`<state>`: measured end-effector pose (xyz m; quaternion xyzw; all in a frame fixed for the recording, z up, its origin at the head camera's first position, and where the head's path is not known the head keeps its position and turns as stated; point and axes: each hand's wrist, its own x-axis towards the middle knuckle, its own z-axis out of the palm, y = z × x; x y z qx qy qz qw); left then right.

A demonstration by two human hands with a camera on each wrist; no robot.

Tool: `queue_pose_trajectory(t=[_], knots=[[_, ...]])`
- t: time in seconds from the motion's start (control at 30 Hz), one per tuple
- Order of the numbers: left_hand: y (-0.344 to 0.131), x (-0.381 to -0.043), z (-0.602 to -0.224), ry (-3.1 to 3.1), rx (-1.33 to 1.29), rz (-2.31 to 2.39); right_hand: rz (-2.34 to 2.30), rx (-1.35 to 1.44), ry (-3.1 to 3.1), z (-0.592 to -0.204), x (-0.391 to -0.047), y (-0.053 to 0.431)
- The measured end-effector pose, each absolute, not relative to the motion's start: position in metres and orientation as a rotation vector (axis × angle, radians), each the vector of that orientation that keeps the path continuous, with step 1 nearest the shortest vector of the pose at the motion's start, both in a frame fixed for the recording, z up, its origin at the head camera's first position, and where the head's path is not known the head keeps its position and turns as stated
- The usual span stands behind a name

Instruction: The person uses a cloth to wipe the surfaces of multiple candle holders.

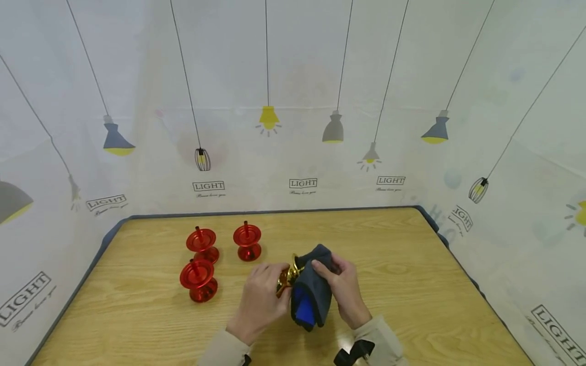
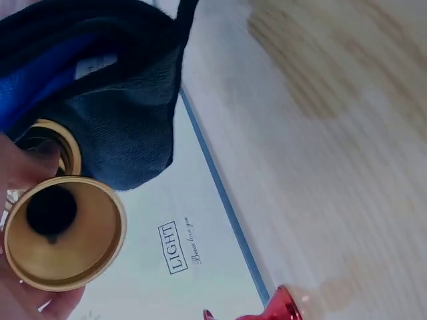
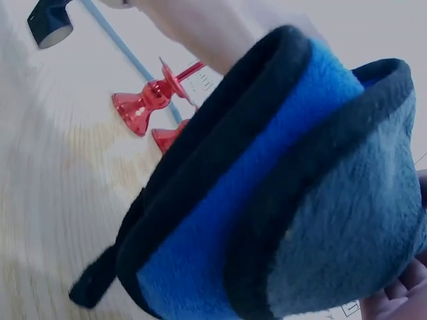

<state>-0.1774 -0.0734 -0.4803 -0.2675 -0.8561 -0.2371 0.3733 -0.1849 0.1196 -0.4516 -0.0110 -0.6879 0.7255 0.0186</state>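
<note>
A shiny gold candle holder (image 1: 285,279) is gripped by my left hand (image 1: 260,301), tilted above the table. Its round hollow base (image 2: 93,250) faces the left wrist camera. My right hand (image 1: 347,294) holds a folded cloth (image 1: 320,287), grey outside and bright blue inside with black edging, against the holder's other end. Thumb on the near side, fingers behind, that hand pinches the cloth. Folds of the cloth (image 3: 333,233) fill much of the right wrist view and hide the far end of the holder.
Three red candle holders, each with a dish and a central spike, stand on the wooden table (image 1: 137,315) to the left: one at the front (image 1: 201,290), one behind it (image 1: 206,252), one further right (image 1: 249,250). A lamp-printed white sheet (image 1: 247,193) surrounds the table's back and sides.
</note>
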Motion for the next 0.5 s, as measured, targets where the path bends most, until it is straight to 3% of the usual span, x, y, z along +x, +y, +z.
queue_pose_trajectory(t=[0.27,0.5], knots=[[-0.08,-0.175,-0.473,-2.387,-0.705,-0.884,2.214,0.082,-2.205,-0.456,-0.186,0.125],[-0.096,-0.184,-0.469,-2.689,-0.83,-1.649,2.216,0.301,-2.324,-0.46,-0.189,0.138]])
